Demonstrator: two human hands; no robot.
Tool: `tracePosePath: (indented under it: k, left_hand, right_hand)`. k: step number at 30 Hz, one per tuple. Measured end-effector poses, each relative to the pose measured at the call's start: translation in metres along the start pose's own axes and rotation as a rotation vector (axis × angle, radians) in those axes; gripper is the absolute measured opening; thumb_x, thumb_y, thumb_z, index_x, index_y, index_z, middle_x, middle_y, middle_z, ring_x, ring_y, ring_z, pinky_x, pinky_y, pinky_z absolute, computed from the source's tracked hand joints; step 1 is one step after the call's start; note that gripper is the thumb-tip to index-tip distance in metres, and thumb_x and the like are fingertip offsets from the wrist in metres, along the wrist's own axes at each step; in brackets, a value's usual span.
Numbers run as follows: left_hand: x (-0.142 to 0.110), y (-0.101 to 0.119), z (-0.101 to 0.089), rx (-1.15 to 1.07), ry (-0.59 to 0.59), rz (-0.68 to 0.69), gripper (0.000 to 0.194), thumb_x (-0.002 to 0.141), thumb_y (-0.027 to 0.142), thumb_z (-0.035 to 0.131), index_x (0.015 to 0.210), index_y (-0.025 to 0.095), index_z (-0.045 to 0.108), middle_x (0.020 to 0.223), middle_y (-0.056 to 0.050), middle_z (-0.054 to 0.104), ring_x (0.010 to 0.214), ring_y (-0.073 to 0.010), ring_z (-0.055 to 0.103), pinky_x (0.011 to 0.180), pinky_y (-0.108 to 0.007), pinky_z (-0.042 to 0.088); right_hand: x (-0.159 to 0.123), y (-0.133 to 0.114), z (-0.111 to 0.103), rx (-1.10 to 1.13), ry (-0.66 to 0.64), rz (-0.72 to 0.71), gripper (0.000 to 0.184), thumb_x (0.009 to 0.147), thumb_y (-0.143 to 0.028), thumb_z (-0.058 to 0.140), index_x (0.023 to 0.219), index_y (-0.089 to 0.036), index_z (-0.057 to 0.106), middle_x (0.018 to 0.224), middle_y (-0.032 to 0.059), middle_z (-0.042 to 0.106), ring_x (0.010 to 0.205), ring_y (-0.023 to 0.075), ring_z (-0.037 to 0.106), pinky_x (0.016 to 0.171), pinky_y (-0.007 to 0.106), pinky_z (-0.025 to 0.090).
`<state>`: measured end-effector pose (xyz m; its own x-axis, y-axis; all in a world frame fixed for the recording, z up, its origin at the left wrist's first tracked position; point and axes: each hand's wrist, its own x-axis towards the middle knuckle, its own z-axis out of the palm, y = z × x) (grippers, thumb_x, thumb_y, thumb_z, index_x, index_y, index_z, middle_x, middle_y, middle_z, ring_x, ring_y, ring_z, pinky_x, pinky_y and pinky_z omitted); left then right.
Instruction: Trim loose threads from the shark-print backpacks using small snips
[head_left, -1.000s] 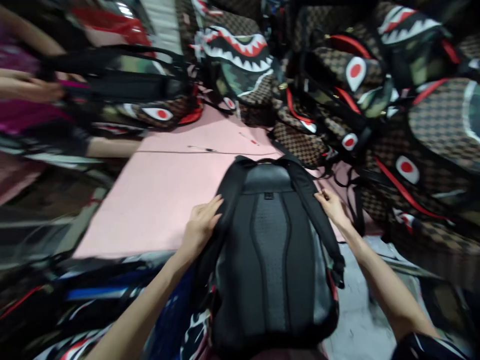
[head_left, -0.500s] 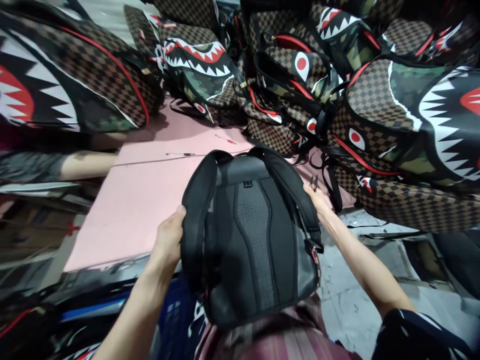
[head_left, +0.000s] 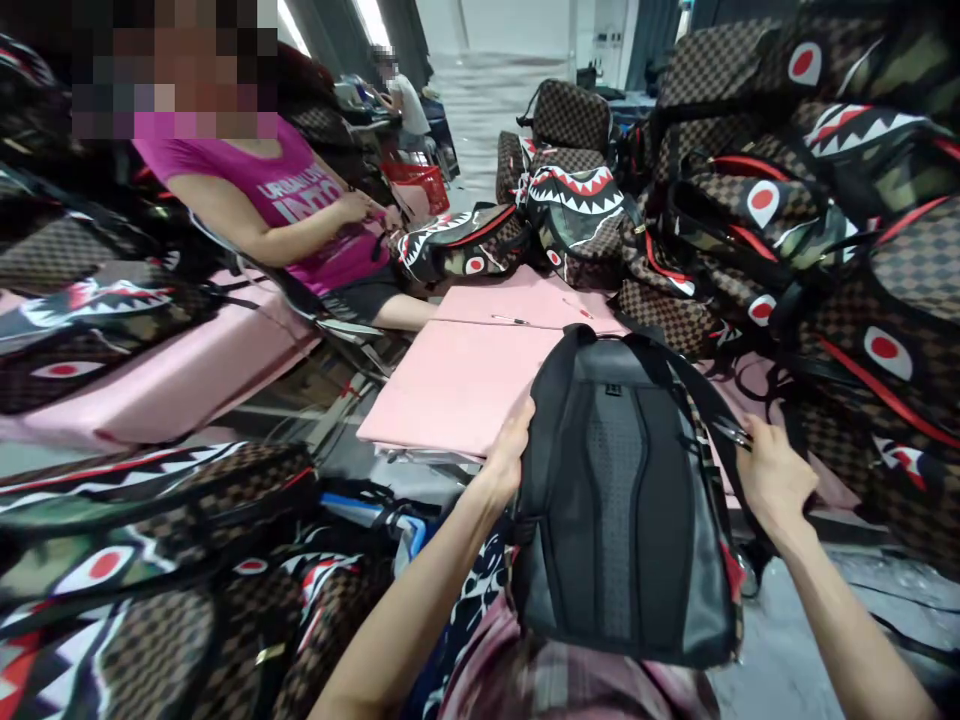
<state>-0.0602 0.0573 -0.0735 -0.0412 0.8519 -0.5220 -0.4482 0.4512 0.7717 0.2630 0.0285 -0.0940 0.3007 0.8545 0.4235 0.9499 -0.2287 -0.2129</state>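
A black backpack [head_left: 621,500] stands upright before me, its padded back panel facing me and its lower end near my lap. My left hand [head_left: 514,450] grips its left edge, by the left shoulder strap. On the other side my right hand [head_left: 776,475] is closed, with small metal thread snips [head_left: 731,432] poking out past the fingers toward the bag. The right shoulder strap [head_left: 709,405] stands away from the back panel and runs to that hand, which seems to hold it too. The palm side of the right hand is hidden.
A pink-covered table [head_left: 457,390] lies beyond the bag, bearing a pen [head_left: 510,320]. Checkered shark-mouth backpacks [head_left: 885,350] are heaped at the right, with more backpacks [head_left: 172,590] at lower left. A seated person in a pink shirt [head_left: 300,200] works across the table.
My view has swung left and up, bringing the seated person into sight. My right hand has drawn the right strap outward from the backpack. The left hand keeps its hold.
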Motion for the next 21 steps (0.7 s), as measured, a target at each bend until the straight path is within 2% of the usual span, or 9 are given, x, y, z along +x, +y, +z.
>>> tracePosePath:
  k: [2, 3, 5, 8, 10, 12, 14, 16, 21]
  left_hand:
    - [-0.004, 0.001, -0.001, -0.017, -0.025, -0.005, 0.039, 0.078, 0.047, 0.058, 0.092, 0.012, 0.067, 0.086, -0.011, 0.071, 0.072, -0.0197, 0.067, 0.068, -0.031, 0.056]
    - [-0.005, 0.001, -0.002, -0.016, -0.044, 0.001, 0.04, 0.077, 0.048, 0.059, 0.092, 0.012, 0.067, 0.086, -0.011, 0.071, 0.07, -0.0198, 0.067, 0.067, -0.031, 0.057]
    - [-0.005, 0.002, -0.004, -0.024, -0.084, 0.0, 0.043, 0.075, 0.05, 0.06, 0.093, 0.011, 0.066, 0.085, -0.012, 0.071, 0.068, -0.0199, 0.067, 0.066, -0.032, 0.057]
    - [-0.002, 0.002, -0.007, -0.035, -0.123, -0.037, 0.043, 0.076, 0.051, 0.06, 0.089, 0.01, 0.066, 0.081, -0.012, 0.071, 0.064, -0.0195, 0.067, 0.063, -0.031, 0.056]
    - [0.001, 0.001, -0.009, -0.034, -0.137, -0.041, 0.042, 0.076, 0.051, 0.059, 0.085, 0.01, 0.067, 0.077, -0.011, 0.071, 0.063, -0.0191, 0.067, 0.062, -0.029, 0.056]
    - [0.003, 0.001, -0.011, -0.033, -0.143, -0.021, 0.041, 0.076, 0.05, 0.06, 0.084, 0.011, 0.067, 0.074, -0.01, 0.071, 0.062, -0.0183, 0.066, 0.061, -0.028, 0.055]
    - [0.004, -0.001, -0.012, -0.027, -0.143, -0.007, 0.041, 0.075, 0.051, 0.06, 0.083, 0.012, 0.067, 0.071, -0.008, 0.07, 0.06, -0.0176, 0.066, 0.06, -0.027, 0.055]
    - [0.006, -0.002, -0.013, -0.019, -0.154, -0.007, 0.043, 0.076, 0.053, 0.058, 0.084, 0.012, 0.067, 0.069, -0.009, 0.07, 0.06, -0.0182, 0.066, 0.059, -0.027, 0.055]
    - [0.009, -0.004, -0.014, -0.026, -0.175, -0.012, 0.045, 0.076, 0.053, 0.057, 0.09, 0.011, 0.067, 0.071, -0.009, 0.07, 0.063, -0.0188, 0.066, 0.062, -0.028, 0.055]
  right_hand:
    - [-0.009, -0.024, -0.013, -0.055, 0.138, -0.067, 0.042, 0.079, -0.022, 0.048, 0.12, -0.018, 0.054, 0.107, 0.0156, 0.061, 0.081, 0.0286, 0.059, 0.056, 0.032, 0.036]
    - [-0.013, -0.04, -0.018, 0.018, 0.14, -0.114, 0.043, 0.078, -0.023, 0.05, 0.121, -0.018, 0.052, 0.108, 0.0149, 0.06, 0.086, 0.0285, 0.059, 0.059, 0.032, 0.038]
    - [-0.02, -0.073, -0.02, 0.27, -0.018, -0.193, 0.037, 0.078, -0.03, 0.056, 0.114, -0.021, 0.055, 0.099, 0.0092, 0.064, 0.085, 0.0247, 0.061, 0.064, 0.031, 0.042]
    - [-0.025, -0.113, -0.011, 0.573, -0.359, -0.175, 0.03, 0.073, -0.039, 0.063, 0.099, -0.026, 0.058, 0.081, 0.0001, 0.066, 0.073, 0.0201, 0.063, 0.063, 0.029, 0.046]
    - [-0.025, -0.129, -0.005, 0.671, -0.454, -0.145, 0.035, 0.069, -0.042, 0.067, 0.099, -0.026, 0.057, 0.082, -0.0006, 0.066, 0.076, 0.0205, 0.063, 0.065, 0.03, 0.047]
    - [-0.023, -0.138, -0.004, 0.738, -0.449, -0.16, 0.036, 0.072, -0.042, 0.065, 0.102, -0.025, 0.055, 0.089, 0.0007, 0.065, 0.081, 0.0205, 0.062, 0.07, 0.032, 0.047]
    - [-0.023, -0.144, -0.007, 0.77, -0.391, -0.199, 0.026, 0.078, -0.039, 0.059, 0.099, -0.024, 0.056, 0.091, 0.0019, 0.064, 0.081, 0.0195, 0.061, 0.072, 0.032, 0.046]
    - [-0.023, -0.148, -0.011, 0.755, -0.303, -0.261, 0.019, 0.083, -0.038, 0.054, 0.094, -0.023, 0.058, 0.085, 0.0025, 0.063, 0.076, 0.0187, 0.059, 0.07, 0.031, 0.045]
    - [-0.025, -0.155, -0.015, 0.689, -0.134, -0.44, 0.016, 0.088, -0.034, 0.051, 0.092, -0.022, 0.061, 0.076, 0.0028, 0.063, 0.07, 0.018, 0.056, 0.064, 0.03, 0.043]
